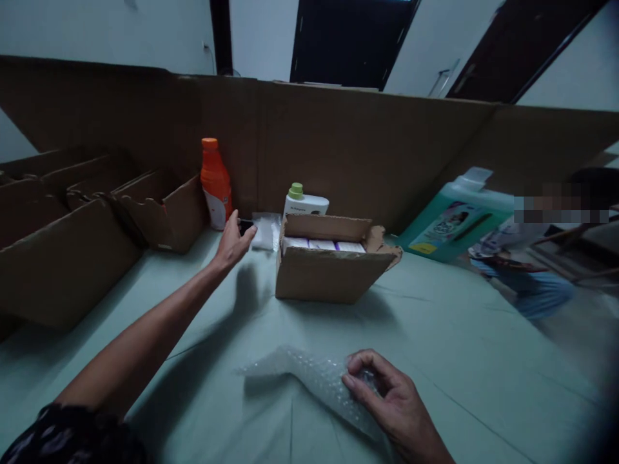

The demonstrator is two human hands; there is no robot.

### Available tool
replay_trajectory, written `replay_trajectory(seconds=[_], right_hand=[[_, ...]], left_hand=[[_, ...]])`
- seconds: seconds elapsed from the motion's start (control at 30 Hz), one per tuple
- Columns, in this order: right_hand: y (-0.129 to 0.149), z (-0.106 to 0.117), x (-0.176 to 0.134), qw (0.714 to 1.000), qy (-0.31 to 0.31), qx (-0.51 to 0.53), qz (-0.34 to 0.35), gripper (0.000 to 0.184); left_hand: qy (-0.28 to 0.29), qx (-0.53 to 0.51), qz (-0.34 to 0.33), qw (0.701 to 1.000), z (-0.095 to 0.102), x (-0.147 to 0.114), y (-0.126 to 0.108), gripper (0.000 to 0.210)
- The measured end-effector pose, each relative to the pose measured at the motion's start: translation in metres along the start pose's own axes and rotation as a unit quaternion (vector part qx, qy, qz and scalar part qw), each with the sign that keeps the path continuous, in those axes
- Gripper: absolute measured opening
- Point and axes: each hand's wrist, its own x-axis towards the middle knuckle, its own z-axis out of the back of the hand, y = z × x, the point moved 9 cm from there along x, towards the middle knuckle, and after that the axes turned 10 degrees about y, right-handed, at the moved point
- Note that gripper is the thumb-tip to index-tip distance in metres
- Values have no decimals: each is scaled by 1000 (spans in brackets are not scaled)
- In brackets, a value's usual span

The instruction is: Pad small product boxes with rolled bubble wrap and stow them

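Observation:
Bubble wrap [309, 380] hangs just over the cloth near me, its right end pinched between the thumb and fingers of my right hand [394, 399]. My left hand [235, 240] is stretched forward with thumb and fingers apart, holding nothing that I can see. It is nearest to a small dark object [247, 225], partly hidden behind the fingers, and a clear plastic packet with something white [264, 233]. An orange bottle [215, 187] stands just behind and left of that hand. To its right sits an open cardboard box [329, 274] with several white and purple packs [323, 245].
A white bottle with a green cap [305, 201] stands behind the box. A big teal jug [454, 216] is at the right. Several open cardboard boxes [68, 258] line the left. A cardboard wall [367, 148] closes the back; a person [522, 270] sits beyond at right.

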Motion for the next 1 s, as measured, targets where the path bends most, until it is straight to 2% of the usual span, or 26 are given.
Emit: replay_trajectory(seconds=[0.03, 0.1, 0.13, 0.17, 0.2, 0.23, 0.27, 0.33, 0.37, 0.43, 0.53, 0.57, 0.63, 0.73, 0.8, 0.83, 0.9, 1.0], right_hand=[[1, -4, 1, 1000, 15, 5, 6, 19], [8, -15, 6, 997, 67, 10, 25, 14], [14, -22, 9, 994, 99, 12, 41, 12], [22, -28, 12, 990, 127, 16, 61, 10], [30, -31, 14, 986, 144, 23, 83, 8], [38, -31, 16, 983, 147, 33, 105, 7], [44, -27, 17, 983, 134, 44, 122, 7], [49, -11, 16, 987, 73, 62, 130, 9], [46, -1, 15, 990, 38, 68, 119, 10], [33, 15, 12, 994, -15, 72, 85, 13], [6, 23, 16, 997, -41, 32, 55, 18], [-2, 23, 19, 998, -44, -4, 55, 19], [-18, 21, 26, 991, -53, -106, 56, 23], [-28, 16, 32, 964, -64, -252, 60, 43], [-21, 5, 32, 949, -53, -301, 80, 46], [-14, -6, 32, 944, -39, -314, 97, 44], [2, -35, 32, 934, 7, -330, 137, 42], [9, -78, 28, 914, 107, -340, 195, 41]], left_hand=[[5, 21, -12, 1000, -2, -23, -8, 66], [88, 101, -121, 984, -21, -79, -41, 56], [156, 124, -200, 959, -36, -110, -60, 56], [220, 144, -253, 931, -50, -139, -73, 70], [288, 162, -270, 904, -64, -161, -79, 74], [353, 177, -267, 879, -77, -177, -78, 71], [407, 191, -235, 862, -86, -185, -71, 58], [480, 205, -115, 845, -91, -186, -43, 25], [499, 196, -47, 843, -87, -182, -28, 19], [510, 141, 59, 846, -75, -174, -5, 20], [522, 57, 124, 842, -63, -170, 10, 24], [523, 69, 135, 838, -62, -171, 15, 24], [495, 173, 140, 840, -57, -170, 29, 27], [363, 369, 70, 853, -43, -165, 29, 49], [281, 419, -24, 863, -44, -168, 14, 52], [263, 423, -74, 864, -49, -174, 6, 51], [282, 412, -163, 851, -72, -189, -3, 53], [403, 388, -211, 802, -110, -216, 8, 63]])
